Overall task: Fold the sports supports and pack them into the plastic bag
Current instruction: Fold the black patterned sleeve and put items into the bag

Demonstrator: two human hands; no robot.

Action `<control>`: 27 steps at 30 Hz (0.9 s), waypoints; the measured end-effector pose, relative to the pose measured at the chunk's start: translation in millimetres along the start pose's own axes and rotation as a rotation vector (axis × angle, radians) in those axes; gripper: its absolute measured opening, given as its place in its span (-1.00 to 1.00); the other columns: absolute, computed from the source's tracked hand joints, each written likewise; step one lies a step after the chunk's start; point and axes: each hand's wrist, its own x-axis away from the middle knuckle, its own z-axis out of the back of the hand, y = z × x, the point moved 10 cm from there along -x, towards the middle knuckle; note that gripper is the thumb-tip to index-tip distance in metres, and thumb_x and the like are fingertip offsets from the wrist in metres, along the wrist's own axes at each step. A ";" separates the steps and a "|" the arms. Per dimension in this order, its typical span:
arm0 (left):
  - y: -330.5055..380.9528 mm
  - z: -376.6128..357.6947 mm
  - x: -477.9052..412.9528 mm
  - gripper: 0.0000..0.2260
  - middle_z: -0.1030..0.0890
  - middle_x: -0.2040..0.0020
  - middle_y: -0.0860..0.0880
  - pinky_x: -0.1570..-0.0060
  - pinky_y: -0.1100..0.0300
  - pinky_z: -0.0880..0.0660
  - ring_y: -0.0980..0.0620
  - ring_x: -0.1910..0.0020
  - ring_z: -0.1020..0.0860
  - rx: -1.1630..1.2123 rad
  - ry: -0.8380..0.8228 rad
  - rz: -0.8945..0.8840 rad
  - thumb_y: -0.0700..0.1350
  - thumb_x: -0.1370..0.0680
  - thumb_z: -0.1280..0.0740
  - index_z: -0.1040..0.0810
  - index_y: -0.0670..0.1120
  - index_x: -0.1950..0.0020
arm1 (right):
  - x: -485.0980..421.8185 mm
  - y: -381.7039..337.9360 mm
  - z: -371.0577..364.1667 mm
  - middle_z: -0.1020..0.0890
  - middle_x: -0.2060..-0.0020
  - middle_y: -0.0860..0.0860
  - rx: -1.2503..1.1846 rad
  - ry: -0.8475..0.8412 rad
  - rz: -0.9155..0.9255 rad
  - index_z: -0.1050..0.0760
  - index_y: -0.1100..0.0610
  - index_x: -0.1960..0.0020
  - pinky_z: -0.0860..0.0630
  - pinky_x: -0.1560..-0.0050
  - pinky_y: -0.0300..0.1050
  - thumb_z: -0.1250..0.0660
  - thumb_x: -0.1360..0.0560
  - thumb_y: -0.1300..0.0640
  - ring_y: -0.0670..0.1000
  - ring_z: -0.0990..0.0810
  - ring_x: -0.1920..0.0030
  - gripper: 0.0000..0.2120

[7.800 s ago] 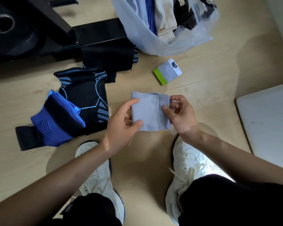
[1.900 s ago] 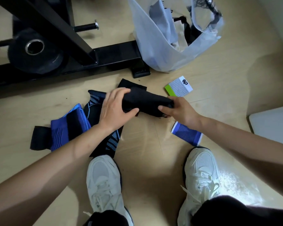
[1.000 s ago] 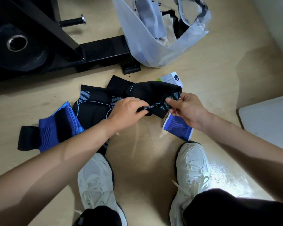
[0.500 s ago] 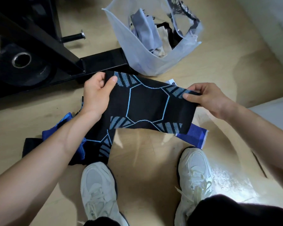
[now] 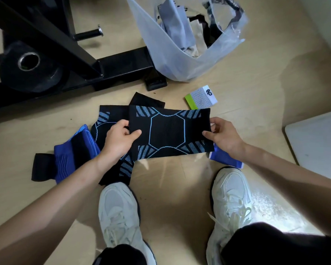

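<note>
A black knee support with a light-blue hexagon pattern (image 5: 168, 133) is spread flat between my hands, just above the floor. My left hand (image 5: 120, 139) pinches its left edge, and my right hand (image 5: 221, 135) pinches its right edge. A second black patterned support (image 5: 111, 121) lies on the floor under it to the left. Further left sits a blue and black support (image 5: 73, 157). A small blue wrist support (image 5: 225, 159) peeks out under my right hand. The translucent plastic bag (image 5: 172, 54) stands open at the top, with grey and beige supports inside.
A white and green wristband (image 5: 201, 96) lies on the wooden floor right of the bag. Black gym equipment with a weight plate (image 5: 29, 67) fills the top left. A white board (image 5: 317, 142) lies at the right. My two white shoes (image 5: 229, 197) are below.
The black patterned support has been lowered and squared up between my hands, now held flat with the hexagon facing up. My left hand shifted its hold lower on the left edge.
</note>
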 end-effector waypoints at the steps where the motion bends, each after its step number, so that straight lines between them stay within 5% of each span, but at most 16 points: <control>1: 3.5 -2.3 4.5 -0.84 -0.67 0.25 0.00 0.13 -0.13 -0.68 -0.10 0.15 -0.71 0.045 -0.010 -0.013 -0.07 -0.56 -0.46 -0.57 -0.02 -0.11 | 2.9 -5.4 -2.7 -0.49 0.31 0.14 -0.037 -0.017 0.021 -0.57 0.16 -0.16 -0.47 0.14 -0.05 -0.44 -0.49 0.32 0.06 -0.48 0.29 -0.74; 5: 32.5 -18.7 25.7 -0.80 -0.68 0.17 -0.01 0.29 0.13 -0.61 -0.05 0.14 -0.72 0.196 -0.088 -0.084 -0.15 -0.60 -0.42 -0.55 -0.06 -0.21 | 26.2 -40.4 -23.4 -0.54 0.26 0.15 -0.235 -0.139 0.145 -0.62 0.14 -0.10 -0.48 0.08 -0.06 -0.44 -0.48 0.24 0.07 -0.49 0.22 -0.81; 10: 58.3 -46.3 49.0 -0.75 -0.69 0.05 -0.19 0.02 -0.05 -0.63 -0.17 0.03 -0.70 0.291 -0.183 -0.142 -0.17 -0.60 -0.41 -0.55 -0.09 -0.27 | 47.5 -67.4 -45.0 -0.63 0.15 0.19 -0.286 -0.157 0.188 -0.63 0.19 -0.05 -0.55 -0.09 0.09 -0.40 -0.54 0.28 0.12 -0.60 0.13 -0.89; 15: 72.6 -66.4 68.7 -0.74 -0.61 0.00 -0.31 0.21 0.03 -0.67 -0.21 0.05 -0.69 0.380 -0.249 -0.148 -0.23 -0.61 -0.38 -0.49 -0.15 -0.30 | 66.9 -78.9 -63.2 -0.58 0.19 0.12 -0.235 -0.196 0.209 -0.62 0.10 -0.07 -0.57 0.05 0.08 -0.39 -0.55 0.26 0.09 -0.56 0.22 -0.87; 21: 72.1 -81.1 76.8 -0.71 -0.65 -0.06 -0.16 0.00 0.03 -0.67 -0.10 -0.02 -0.69 0.417 -0.356 -0.100 -0.23 -0.69 -0.20 -0.49 -0.08 -0.40 | 71.1 -70.9 -58.5 -0.66 0.07 0.05 -0.262 -0.162 0.098 -0.56 0.11 0.01 -0.62 0.06 0.05 -0.55 -0.42 0.05 0.03 -0.65 0.20 -0.74; 25: 74.4 -85.1 78.5 -0.66 -0.67 -0.14 -0.10 -0.11 0.09 -0.62 -0.04 -0.10 -0.67 0.375 -0.465 -0.150 -0.26 -0.69 -0.14 -0.57 -0.05 -0.38 | 65.0 -68.7 -43.2 -0.65 0.10 0.20 -0.221 -0.075 0.140 -0.51 0.19 0.04 -0.61 0.10 0.11 -0.51 -0.45 0.25 0.09 -0.63 0.24 -0.80; 27: 70.2 -75.1 71.1 -0.71 -0.69 -0.10 -0.06 -0.07 0.12 -0.60 0.00 -0.07 -0.66 0.373 -0.388 -0.169 -0.24 -0.66 -0.21 -0.62 -0.04 -0.30 | 61.2 -68.3 -37.6 -0.63 0.15 0.21 -0.244 -0.074 0.140 -0.51 0.21 0.03 -0.60 0.09 0.11 -0.46 -0.48 0.31 0.10 -0.61 0.24 -0.86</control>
